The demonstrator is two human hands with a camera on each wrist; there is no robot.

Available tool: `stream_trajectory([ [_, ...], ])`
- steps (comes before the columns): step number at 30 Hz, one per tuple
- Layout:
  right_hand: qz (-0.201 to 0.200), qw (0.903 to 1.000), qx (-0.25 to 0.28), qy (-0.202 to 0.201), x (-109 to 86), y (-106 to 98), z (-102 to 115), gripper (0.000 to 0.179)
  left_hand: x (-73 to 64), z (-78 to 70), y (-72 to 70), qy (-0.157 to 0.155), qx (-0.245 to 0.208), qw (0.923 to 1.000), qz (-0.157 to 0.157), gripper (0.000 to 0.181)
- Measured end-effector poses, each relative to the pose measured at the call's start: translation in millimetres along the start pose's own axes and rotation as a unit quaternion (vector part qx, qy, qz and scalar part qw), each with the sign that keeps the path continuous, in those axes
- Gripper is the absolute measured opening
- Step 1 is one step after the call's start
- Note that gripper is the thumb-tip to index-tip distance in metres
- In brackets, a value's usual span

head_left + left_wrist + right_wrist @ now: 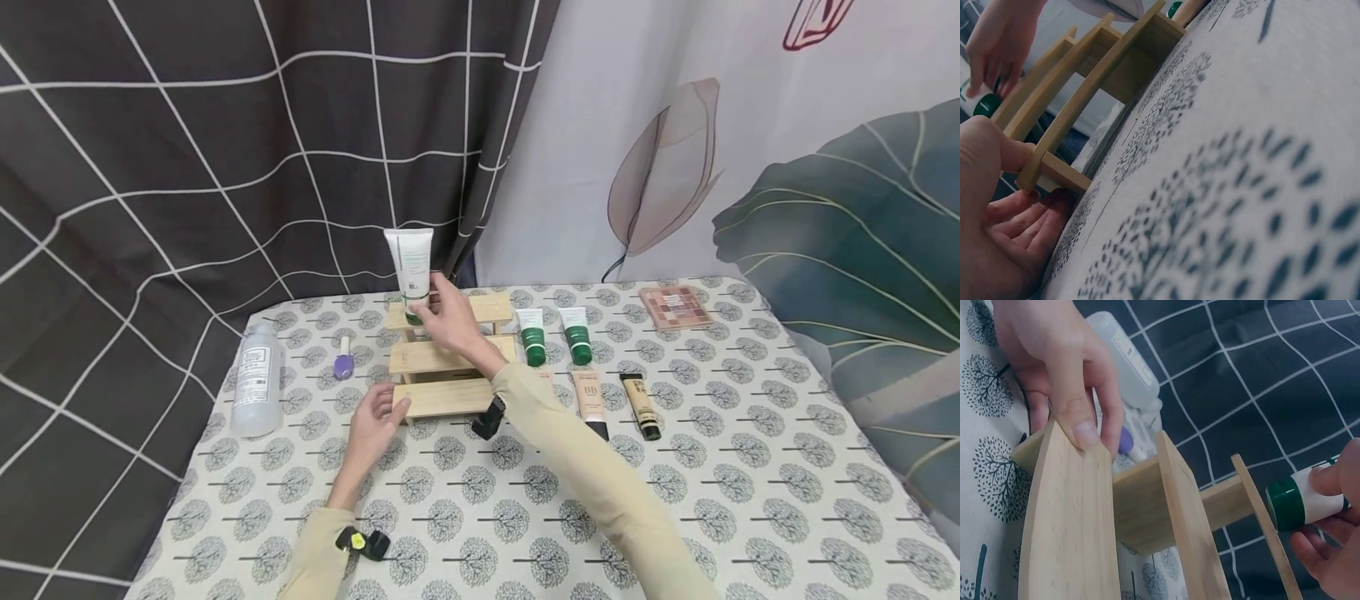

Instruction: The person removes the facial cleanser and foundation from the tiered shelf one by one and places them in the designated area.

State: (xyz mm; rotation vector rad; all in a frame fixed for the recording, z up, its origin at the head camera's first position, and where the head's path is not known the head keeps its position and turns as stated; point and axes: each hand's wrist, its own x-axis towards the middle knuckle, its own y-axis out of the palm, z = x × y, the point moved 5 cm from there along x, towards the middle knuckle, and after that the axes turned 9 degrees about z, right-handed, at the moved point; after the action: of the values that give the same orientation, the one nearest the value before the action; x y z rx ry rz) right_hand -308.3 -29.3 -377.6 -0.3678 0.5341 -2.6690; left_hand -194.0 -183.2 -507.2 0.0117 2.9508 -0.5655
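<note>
A three-step wooden rack (pixel 442 398) stands on the patterned cloth. My left hand (pixel 372 423) grips the left end of its lowest step, thumb on top and fingers underneath, as the left wrist view shows. With my right hand (pixel 452 317) I hold a white squeeze tube (pixel 412 260) upright, its green cap down, at the left part of the top step. In the right wrist view the green cap (pixel 1286 505) is right at the edge of that step, with thumb and fingers around the tube's lower part.
Right of the rack lie two green-and-white tubes (pixel 533 337), a BB cream tube (pixel 590 400), a gold tube with black ends (pixel 641 406) and an eyeshadow palette (pixel 675 307). To the left are a clear bottle (pixel 257 379) and a small purple bottle (pixel 343 360). Curtains hang behind.
</note>
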Motion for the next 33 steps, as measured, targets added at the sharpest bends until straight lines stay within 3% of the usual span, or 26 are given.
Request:
stream_trajectory([
  [12, -0.035, 0.9979, 0.042, 0.035, -14.8, -28.0, -20.9, 0.041, -1.9, -0.6, 0.1, 0.0, 0.008, 1.0, -0.004, 0.051],
  [21, -0.074, 0.9933, 0.084, 0.028, -27.7, -54.9, -31.9, 0.041, -1.2, -0.1, 0.3, -0.001, 0.003, 1.0, -0.003, 0.052],
  [29, -0.121, 0.9913, 0.05, 0.014, -39.1, -92.4, -51.1, 0.042, -2.5, -2.0, -0.4, -0.001, 0.003, 1.0, -0.003, 0.052],
  [33, -0.142, 0.9885, 0.043, 0.027, -44.5, -113.1, -63.4, 0.045, -3.2, -2.5, -1.1, -0.001, 0.007, 1.0, -0.006, 0.052],
])
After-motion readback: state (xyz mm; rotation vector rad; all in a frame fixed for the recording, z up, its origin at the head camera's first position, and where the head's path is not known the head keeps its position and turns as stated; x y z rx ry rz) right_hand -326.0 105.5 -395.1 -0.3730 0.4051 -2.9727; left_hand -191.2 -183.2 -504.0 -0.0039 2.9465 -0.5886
